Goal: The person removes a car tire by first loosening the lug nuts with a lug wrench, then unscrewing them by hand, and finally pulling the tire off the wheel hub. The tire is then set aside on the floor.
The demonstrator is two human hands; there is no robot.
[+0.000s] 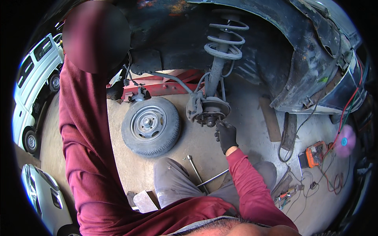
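My right hand (226,136), in a black glove, is at the lower right edge of the wheel hub (210,119). Its fingers are bent and pressed together by the wheel studs; whatever they pinch is too small to make out. Behind the hub sit the brake disc (215,107) and the caliper (193,107). Above them rise a strut (217,72) and its coil spring (224,41). My left arm (86,129), in a maroon sleeve, reaches up along the left side. A blurred patch covers its upper end, and the left hand does not show.
A wheel with its tyre (171,131) lies flat on the floor left of the hub. Before my knees is a cross-shaped lug wrench (195,170). At right are an orange device (314,155) with cables, hand tools (288,193) and the car's hanging fender (315,74). A white van (33,84) stands far left.
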